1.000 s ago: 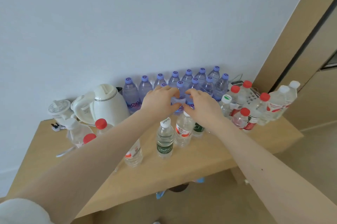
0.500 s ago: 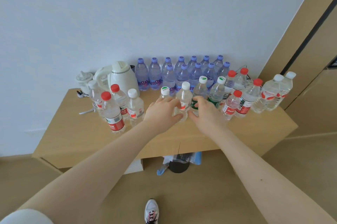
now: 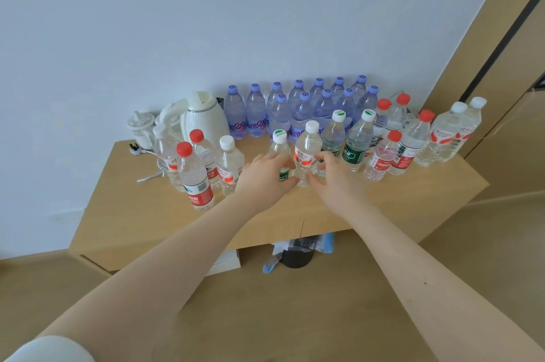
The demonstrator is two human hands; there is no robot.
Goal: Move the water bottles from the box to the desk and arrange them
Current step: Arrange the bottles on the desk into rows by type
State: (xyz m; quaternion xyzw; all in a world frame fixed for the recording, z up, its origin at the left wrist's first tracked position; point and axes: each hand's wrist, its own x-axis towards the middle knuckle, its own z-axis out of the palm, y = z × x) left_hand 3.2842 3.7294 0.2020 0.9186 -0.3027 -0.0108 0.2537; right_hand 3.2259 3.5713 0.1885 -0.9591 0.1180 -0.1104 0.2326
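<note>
We cup the bottle [image 3: 306,149], standing mid-desk [image 3: 413,193], with left hand [image 3: 265,176] and right hand [image 3: 333,177] half-curled round its lower half. We keep it upright, sliding gently clear of neighbouring bottles [image 3: 354,143].

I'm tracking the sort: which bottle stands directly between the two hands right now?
The white-capped bottle with the red label, between left hand and right hand; the flanking bottles wear green labels.

Kettle [image 3: 203,117] left of bottles [image 3: 306,108]
</note>
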